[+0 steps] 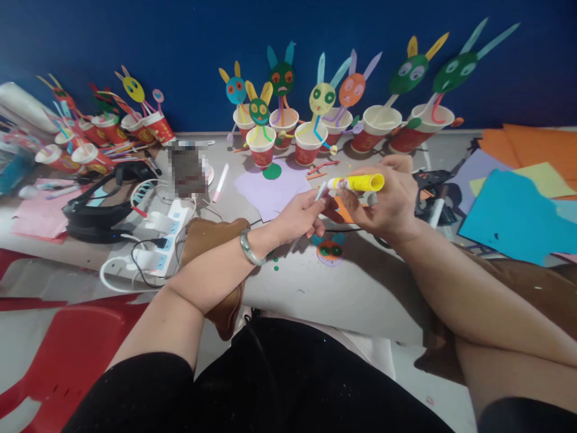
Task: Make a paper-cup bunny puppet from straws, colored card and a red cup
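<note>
My right hand (387, 201) is wrapped round a yellow glue stick (360, 183), its white end toward my left hand. Fingers pinched, my left hand (302, 218) holds a thin pale strip (321, 191) close to that white end; whether the two touch I cannot tell. Below the hands an orange paper face (330, 252) with green eyes lies on the grey table (288, 297). Behind them is a lilac sheet (265, 192) with a green paper oval (272, 172) on it.
Red-and-white paper cups (305, 153) with paper rabbit figures line the back. A power strip (170, 240) and black headset (97, 207) lie left, a brown cloth (225, 234) beside my left forearm. Blue paper (518, 216) lies right. A red chair (76, 355) stands front left.
</note>
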### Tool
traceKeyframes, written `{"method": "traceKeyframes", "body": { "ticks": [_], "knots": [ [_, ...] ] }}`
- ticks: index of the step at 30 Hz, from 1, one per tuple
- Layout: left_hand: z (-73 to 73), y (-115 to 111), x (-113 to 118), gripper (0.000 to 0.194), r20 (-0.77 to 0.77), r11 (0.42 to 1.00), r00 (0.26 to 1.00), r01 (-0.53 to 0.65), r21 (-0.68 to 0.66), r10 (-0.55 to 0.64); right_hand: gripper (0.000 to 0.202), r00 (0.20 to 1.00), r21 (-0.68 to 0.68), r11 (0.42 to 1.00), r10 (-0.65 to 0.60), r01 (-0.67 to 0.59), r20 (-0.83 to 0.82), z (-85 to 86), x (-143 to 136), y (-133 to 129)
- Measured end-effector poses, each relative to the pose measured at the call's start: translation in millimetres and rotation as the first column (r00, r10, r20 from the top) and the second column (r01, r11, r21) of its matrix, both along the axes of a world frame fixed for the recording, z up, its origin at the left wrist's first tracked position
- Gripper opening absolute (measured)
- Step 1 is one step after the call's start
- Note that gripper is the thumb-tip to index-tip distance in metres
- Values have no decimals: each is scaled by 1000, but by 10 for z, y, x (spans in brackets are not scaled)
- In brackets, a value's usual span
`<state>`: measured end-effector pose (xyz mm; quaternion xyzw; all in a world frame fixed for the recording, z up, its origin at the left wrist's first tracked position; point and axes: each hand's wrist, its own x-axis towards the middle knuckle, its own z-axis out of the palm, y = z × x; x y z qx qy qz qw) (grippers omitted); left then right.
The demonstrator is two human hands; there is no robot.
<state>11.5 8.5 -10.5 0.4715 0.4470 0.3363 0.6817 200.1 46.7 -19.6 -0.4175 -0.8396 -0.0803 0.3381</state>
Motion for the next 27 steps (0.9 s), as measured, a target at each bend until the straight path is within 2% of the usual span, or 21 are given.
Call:
{"method": "traceKeyframes", "body": {
  "ticks": [2, 4, 6, 9, 12, 15, 18, 21, 24, 27],
  "knots": [
    [16, 4, 0, 14, -4, 1000, 1000, -15, 6, 15, 37, 997, 1, 997, 72, -72, 27, -35, -32, -31],
    [14, 4, 1, 13, -5, 1000, 1000, -16, 19, 16, 33, 991, -53, 991, 128, -125, 46, -67, -46, -29],
    [-5, 2, 3, 14, -18, 1000, 1000, -17, 20, 17, 34, 990, -102, 987, 130, -124, 56, -83, -35, 11],
    [-39, 3, 5, 16, -41, 1000, 999, 14, 8, -13, 40, 994, -149, 989, 8, 9, 109, -59, 16, 111],
    [-46, 11, 2, 17, -44, 999, 998, 41, -12, -42, 42, 966, -202, 962, -142, 187, 216, 11, 84, 208],
    [-19, 31, -6, 17, -52, 1000, 999, -14, -23, 12, 40, 891, -238, 909, -234, 343, 389, 69, 140, 286],
    [9, 50, -13, 18, -61, 997, 996, -68, -26, 66, 37, 786, -241, 857, -262, 457, 560, 56, 159, 371],
    [7, 57, -8, 18, -82, 997, 995, -66, -36, 63, 35, 732, -250, 838, -233, 485, 640, -21, 120, 473],
    [-9, 53, 2, 17, -88, 998, 995, -57, -41, 53, 30, 726, -248, 839, -227, 484, 648, -103, 38, 561],
    [0, 47, 11, 17, -92, 997, 994, -64, -53, 59, 25, 729, -235, 849, -228, 474, 646, -111, -11, 580]
  ]
}}
